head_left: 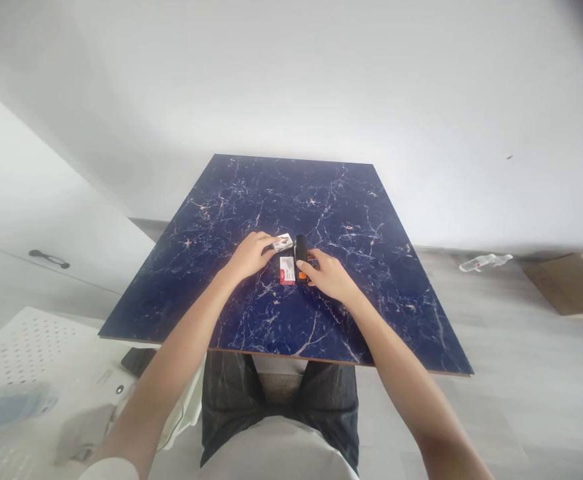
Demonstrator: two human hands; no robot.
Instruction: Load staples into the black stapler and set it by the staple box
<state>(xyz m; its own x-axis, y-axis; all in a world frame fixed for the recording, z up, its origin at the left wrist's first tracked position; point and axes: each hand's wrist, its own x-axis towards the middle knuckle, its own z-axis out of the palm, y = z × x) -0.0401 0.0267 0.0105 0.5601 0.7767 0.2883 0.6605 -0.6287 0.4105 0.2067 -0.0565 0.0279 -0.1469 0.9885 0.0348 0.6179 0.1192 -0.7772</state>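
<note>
Near the middle of the blue marbled table (pixel 291 200), my left hand (pixel 257 255) grips a small white box (pixel 284 243) with dark print between thumb and fingers. Just below that box lies a red and white box (pixel 287 271), close to the black item. My right hand (pixel 327 272) is closed on the right side of a black object (pixel 301 250) with an orange patch, its thumb on top and its fingers partly hidden behind it. The black object stands lengthwise, right beside both boxes.
On the floor at the right are a clear plastic bottle (pixel 485 262) and a brown cardboard box (pixel 566 283). A white perforated surface (pixel 26 347) stands at the lower left. A white wall (pixel 291 80) rises behind the table.
</note>
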